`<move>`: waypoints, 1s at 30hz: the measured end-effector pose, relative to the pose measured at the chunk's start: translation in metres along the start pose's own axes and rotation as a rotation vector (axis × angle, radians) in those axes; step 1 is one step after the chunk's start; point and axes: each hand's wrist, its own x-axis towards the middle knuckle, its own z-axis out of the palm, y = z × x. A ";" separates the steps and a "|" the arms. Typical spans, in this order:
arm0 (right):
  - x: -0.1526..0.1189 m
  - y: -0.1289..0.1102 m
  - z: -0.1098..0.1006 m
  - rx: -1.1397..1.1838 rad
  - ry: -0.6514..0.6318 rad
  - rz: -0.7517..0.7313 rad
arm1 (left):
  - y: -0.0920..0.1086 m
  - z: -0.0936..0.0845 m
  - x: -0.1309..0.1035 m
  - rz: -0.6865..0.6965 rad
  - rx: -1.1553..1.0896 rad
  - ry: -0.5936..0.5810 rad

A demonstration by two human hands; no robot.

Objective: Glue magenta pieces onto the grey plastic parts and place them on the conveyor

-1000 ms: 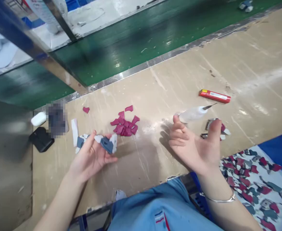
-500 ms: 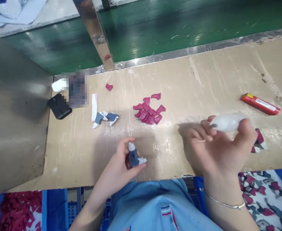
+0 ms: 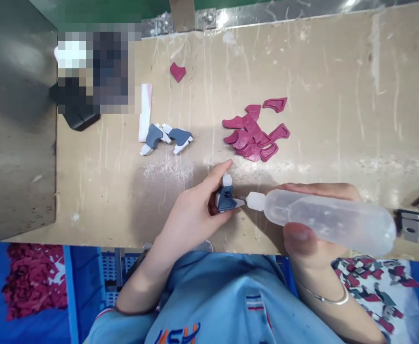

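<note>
My left hand grips a small dark blue and white plastic part between thumb and fingers, just above the table. In my right hand lies a translucent squeeze bottle, held sideways. Its white nozzle points left and its thin tip is at the part; whether they touch I cannot tell. A pile of maroon plastic pieces lies beyond my hands. To its left rest two joined-looking blue and white parts.
A single maroon piece and a white strip lie farther back. Assembled parts sit at the right. Blue bins hold maroon pieces at lower left and mixed parts at lower right. A metal panel stands at the left.
My right hand has turned over and brought the bottle left, its nozzle now at the blue and white part. The view has tilted down, and the red box at the right is out of frame.
</note>
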 end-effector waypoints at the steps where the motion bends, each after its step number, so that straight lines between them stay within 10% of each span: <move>1: 0.001 -0.001 0.000 -0.005 -0.002 -0.019 | 0.000 0.000 0.000 0.004 -0.002 0.004; 23: 0.006 -0.010 -0.006 -0.023 -0.019 0.065 | -0.001 0.000 -0.002 0.033 0.017 0.012; 30: 0.015 -0.019 -0.008 0.103 -0.269 0.068 | 0.000 -0.001 -0.003 0.029 0.008 0.013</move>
